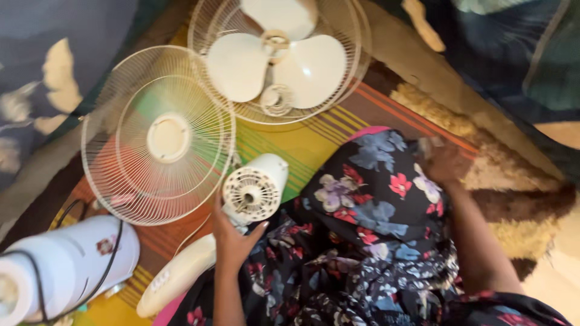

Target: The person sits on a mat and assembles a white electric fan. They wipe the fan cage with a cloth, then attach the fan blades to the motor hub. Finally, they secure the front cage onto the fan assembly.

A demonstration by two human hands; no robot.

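My left hand (232,236) grips the underside of a white fan motor housing (257,186), its round vented face turned toward me. The motor sits on a white fan stem with a button panel (175,276) lying on the striped mat. My right hand (443,162) rests beyond my raised knee, which is covered in dark floral cloth (374,199); it looks blurred and seems to pinch something small and pale, which I cannot make out.
A white wire fan guard (158,136) lies flat on the mat to the left. Behind it sits a second guard holding the three-blade propeller (277,60). A white round fan base with a black cord (66,265) is at bottom left. A shaggy rug (513,193) lies right.
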